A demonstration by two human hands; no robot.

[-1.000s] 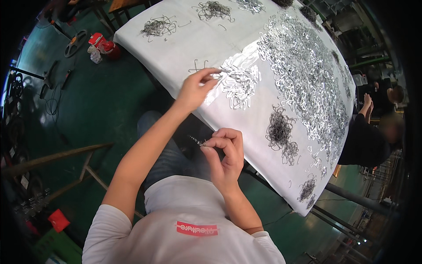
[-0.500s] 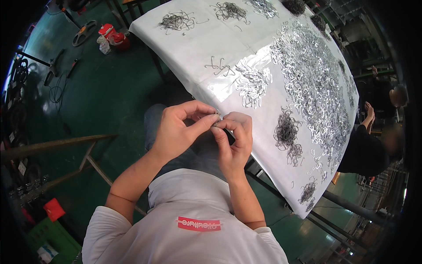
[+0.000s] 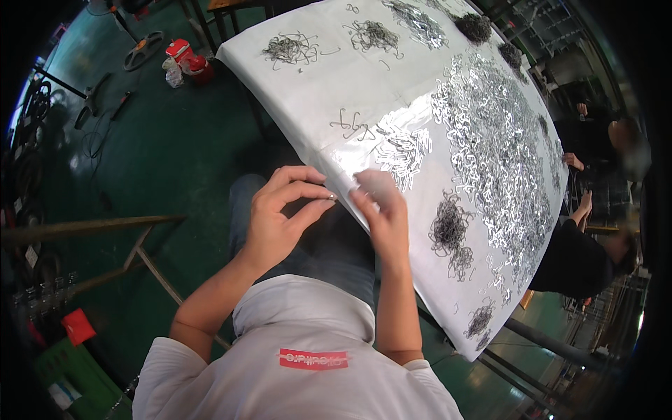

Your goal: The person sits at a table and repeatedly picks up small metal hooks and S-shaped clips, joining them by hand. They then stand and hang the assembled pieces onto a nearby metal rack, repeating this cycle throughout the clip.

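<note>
My left hand is over my lap by the table's near edge, thumb and forefinger pinched on a small metal piece. Only a bright tip of that piece shows, so its shape is unclear. My right hand is at the table edge, blurred by motion; its thumb and fingers look apart, with nothing visible between them. Just beyond it lies a heap of flat shiny metal links. Left of that heap are a few dark wire hooks.
A white-covered table holds a broad spread of shiny metal hooks and dark wire piles. Two people in dark clothes are at the far right side. Red containers stand on the green floor; a wooden bar is at left.
My hands have parted. The right hand has moved off the small metal piece, slightly right toward the table, while the left keeps its pinch. A person's hands at the far right have shifted.
</note>
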